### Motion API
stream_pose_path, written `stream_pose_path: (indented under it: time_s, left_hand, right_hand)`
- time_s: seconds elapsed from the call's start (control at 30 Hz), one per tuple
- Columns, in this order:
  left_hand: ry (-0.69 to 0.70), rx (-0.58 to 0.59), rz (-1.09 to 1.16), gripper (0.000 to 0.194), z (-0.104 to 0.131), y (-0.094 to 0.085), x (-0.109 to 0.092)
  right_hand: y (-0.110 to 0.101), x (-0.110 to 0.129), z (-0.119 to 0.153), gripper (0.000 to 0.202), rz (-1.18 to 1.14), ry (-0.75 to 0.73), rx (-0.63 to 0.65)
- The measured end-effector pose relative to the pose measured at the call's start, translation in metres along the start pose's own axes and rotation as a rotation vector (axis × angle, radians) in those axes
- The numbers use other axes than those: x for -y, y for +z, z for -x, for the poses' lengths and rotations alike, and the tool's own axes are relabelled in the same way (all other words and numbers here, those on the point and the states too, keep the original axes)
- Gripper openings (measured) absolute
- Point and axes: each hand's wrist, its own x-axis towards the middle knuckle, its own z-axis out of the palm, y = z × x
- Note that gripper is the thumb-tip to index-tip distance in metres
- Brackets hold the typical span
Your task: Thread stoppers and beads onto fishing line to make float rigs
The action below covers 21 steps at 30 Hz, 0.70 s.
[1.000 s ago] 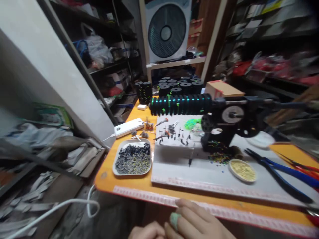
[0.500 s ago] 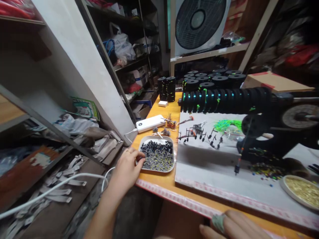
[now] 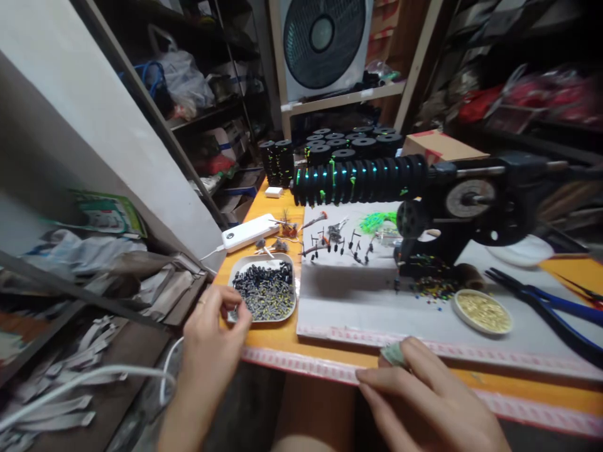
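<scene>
My left hand (image 3: 214, 336) is at the near left corner of a white tray (image 3: 294, 295) of small black and grey-yellow pieces (image 3: 268, 290). Its thumb and forefinger are pinched together; whatever is between them is too small to make out. Over the table's front edge is my right hand (image 3: 424, 395), a green wrap (image 3: 393, 355) on one finger. Its thumb and fingertips are close together, and I cannot see what they hold, if anything. Beyond it stands a black machine (image 3: 452, 207) carrying a row of black spools (image 3: 360, 179).
A white power bank (image 3: 249, 233) lies behind the tray. To the right are a dish of gold-coloured bits (image 3: 483, 312), scattered coloured beads (image 3: 431, 285) and blue-handled pliers (image 3: 541, 301). More black spools (image 3: 343, 141) and a cardboard box (image 3: 443, 145) stand at the back.
The view has swung right, so pliers and a white bowl now show. My left hand has drawn back slightly from the pieces, and my right hand has come up further into view.
</scene>
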Motion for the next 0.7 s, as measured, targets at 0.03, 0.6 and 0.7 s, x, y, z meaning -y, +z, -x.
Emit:
stream_pose_path:
  time_s: [0.03, 0.6, 0.7]
  left_hand:
    - [0.006, 0.024, 0.105, 0.008, 0.011, 0.005, -0.013]
    - [-1.015, 0.519, 1.57, 0.025, 0.065, 0.049, -0.103]
    - [-0.927, 0.514, 1.433, 0.028, 0.068, 0.049, -0.099]
  right_hand:
    - [-0.001, 0.001, -0.001, 0.011, 0.001, 0.024, -0.014]
    - [-0.012, 0.014, 0.003, 0.019, -0.289, 0.307, 0.012]
    - [-0.012, 0.014, 0.005, 0.019, -0.29, 0.294, 0.015]
